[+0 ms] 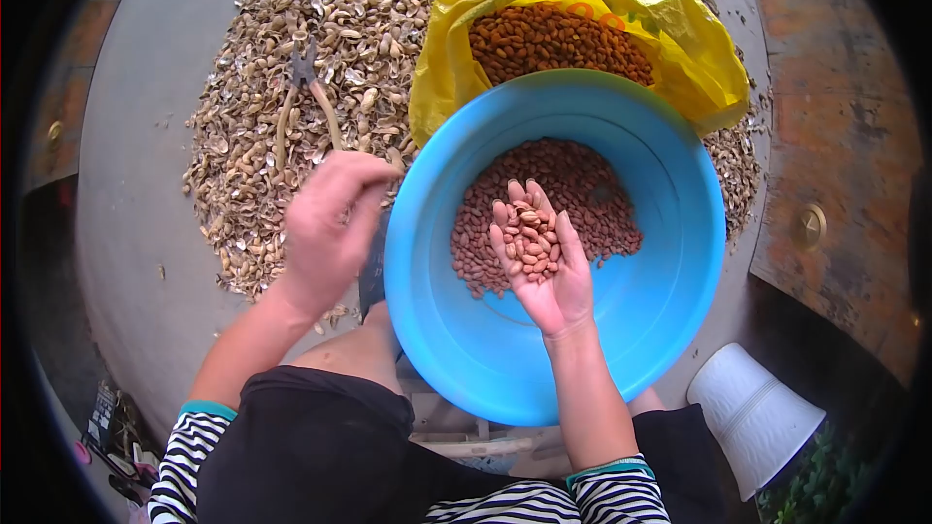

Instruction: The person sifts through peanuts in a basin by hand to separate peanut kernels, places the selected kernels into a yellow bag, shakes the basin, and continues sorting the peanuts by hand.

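My right hand [555,286] is held palm up over the blue basin [670,262], its fingers cupped around a small heap of shelled peanuts [529,241]. More reddish-brown peanut kernels [476,243] cover the upper left part of the basin's bottom. To the left of the rim, my left hand [335,218] is bent at the wrist, its fingers curled toward the thumb and slightly blurred. Whether anything small sits in that pinch cannot be made out. Just above it, pliers [309,92] with tan handles lie on a broad pile of peanut shells [252,146].
Behind the basin stands an open yellow bag [442,68] filled with orange-brown kernels [553,44]. Shells also lie right of the basin [735,170]. A white bucket [752,412] tilts at the lower right. Rusty brown panels [835,136] border the grey ground [126,136] on the right.
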A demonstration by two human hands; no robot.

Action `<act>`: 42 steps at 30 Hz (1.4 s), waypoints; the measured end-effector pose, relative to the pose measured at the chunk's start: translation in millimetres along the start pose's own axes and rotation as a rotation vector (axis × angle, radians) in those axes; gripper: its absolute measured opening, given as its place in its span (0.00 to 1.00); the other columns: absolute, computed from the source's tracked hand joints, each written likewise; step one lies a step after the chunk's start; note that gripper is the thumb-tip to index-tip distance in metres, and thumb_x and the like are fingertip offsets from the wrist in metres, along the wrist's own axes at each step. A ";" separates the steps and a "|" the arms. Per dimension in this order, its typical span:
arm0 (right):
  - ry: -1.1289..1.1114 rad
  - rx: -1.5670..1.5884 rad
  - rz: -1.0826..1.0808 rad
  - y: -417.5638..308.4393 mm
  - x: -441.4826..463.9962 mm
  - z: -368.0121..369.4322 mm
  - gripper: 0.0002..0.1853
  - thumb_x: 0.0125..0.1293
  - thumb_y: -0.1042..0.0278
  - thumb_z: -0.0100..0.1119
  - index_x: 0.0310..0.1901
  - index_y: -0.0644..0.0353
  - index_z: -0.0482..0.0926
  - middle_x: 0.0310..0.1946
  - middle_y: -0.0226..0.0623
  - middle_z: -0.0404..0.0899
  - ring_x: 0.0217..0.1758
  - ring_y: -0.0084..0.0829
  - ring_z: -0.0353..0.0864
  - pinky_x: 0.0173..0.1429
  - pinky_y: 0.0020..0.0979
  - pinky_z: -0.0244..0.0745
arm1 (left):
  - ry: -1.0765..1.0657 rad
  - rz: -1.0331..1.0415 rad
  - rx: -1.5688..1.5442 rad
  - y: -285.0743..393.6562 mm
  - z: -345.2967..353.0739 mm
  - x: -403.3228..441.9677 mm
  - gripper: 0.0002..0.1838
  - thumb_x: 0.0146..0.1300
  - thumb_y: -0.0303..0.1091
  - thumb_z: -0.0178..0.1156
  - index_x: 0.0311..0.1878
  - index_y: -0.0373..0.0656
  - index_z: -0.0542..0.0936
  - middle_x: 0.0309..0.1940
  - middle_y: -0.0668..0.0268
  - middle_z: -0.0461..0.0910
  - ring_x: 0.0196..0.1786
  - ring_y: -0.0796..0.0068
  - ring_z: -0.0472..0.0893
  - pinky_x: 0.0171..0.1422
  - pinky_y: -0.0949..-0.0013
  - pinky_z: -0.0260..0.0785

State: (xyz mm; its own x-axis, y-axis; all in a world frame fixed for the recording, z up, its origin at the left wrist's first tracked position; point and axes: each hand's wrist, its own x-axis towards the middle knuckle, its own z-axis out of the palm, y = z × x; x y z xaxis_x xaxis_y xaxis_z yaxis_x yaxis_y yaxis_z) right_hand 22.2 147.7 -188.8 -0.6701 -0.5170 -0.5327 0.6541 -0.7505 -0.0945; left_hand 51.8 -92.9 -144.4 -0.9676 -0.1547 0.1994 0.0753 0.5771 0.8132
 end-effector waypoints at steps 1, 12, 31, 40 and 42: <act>-0.005 0.000 0.003 1.3 0.4 1.2 0.24 0.76 0.56 0.39 0.68 0.56 0.61 0.69 0.38 0.62 0.69 0.41 0.65 0.72 0.44 0.63 | -0.056 0.044 -0.055 9.8 4.3 2.3 0.09 0.57 0.17 0.59 0.41 0.38 0.79 0.37 0.57 0.78 0.41 0.61 0.79 0.45 0.66 0.73; 0.014 -0.089 0.025 14.6 -0.6 14.9 0.24 0.76 0.57 0.37 0.68 0.60 0.60 0.66 0.40 0.64 0.67 0.36 0.68 0.71 0.39 0.64 | -0.251 0.312 -0.026 2.8 60.7 15.0 0.10 0.53 0.22 0.62 0.40 0.37 0.77 0.34 0.60 0.75 0.40 0.58 0.77 0.44 0.62 0.72; -0.030 0.028 -0.025 -30.9 46.9 92.1 0.20 0.76 0.62 0.37 0.63 0.63 0.66 0.63 0.42 0.70 0.67 0.42 0.67 0.70 0.43 0.66 | 0.086 -0.373 -0.255 -28.1 17.4 -6.6 0.02 0.61 0.24 0.59 0.34 0.35 0.78 0.29 0.64 0.76 0.29 0.77 0.75 0.35 0.74 0.68; 0.098 -0.346 -0.159 -75.6 137.5 127.0 0.24 0.74 0.61 0.40 0.66 0.66 0.56 0.68 0.53 0.55 0.72 0.51 0.55 0.74 0.60 0.48 | 0.111 -0.428 -0.199 -48.6 12.2 -5.5 0.04 0.63 0.26 0.59 0.35 0.36 0.77 0.29 0.72 0.72 0.30 0.86 0.70 0.34 0.79 0.63; 0.130 -0.471 -0.235 -76.1 141.6 128.0 0.27 0.73 0.60 0.44 0.67 0.65 0.55 0.68 0.53 0.54 0.71 0.52 0.55 0.73 0.62 0.48 | 0.105 -0.450 -0.192 -50.9 10.8 -5.9 0.04 0.63 0.27 0.59 0.34 0.36 0.77 0.29 0.72 0.72 0.30 0.86 0.70 0.34 0.79 0.62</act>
State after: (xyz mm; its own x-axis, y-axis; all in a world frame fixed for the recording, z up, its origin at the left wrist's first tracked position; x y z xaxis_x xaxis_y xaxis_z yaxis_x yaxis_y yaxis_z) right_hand -167.4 78.9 -149.4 -0.7876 -0.2798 -0.5490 0.5987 -0.5586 -0.5741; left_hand 51.1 -112.8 -192.9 -0.8857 -0.4399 -0.1485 -0.2917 0.2784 0.9151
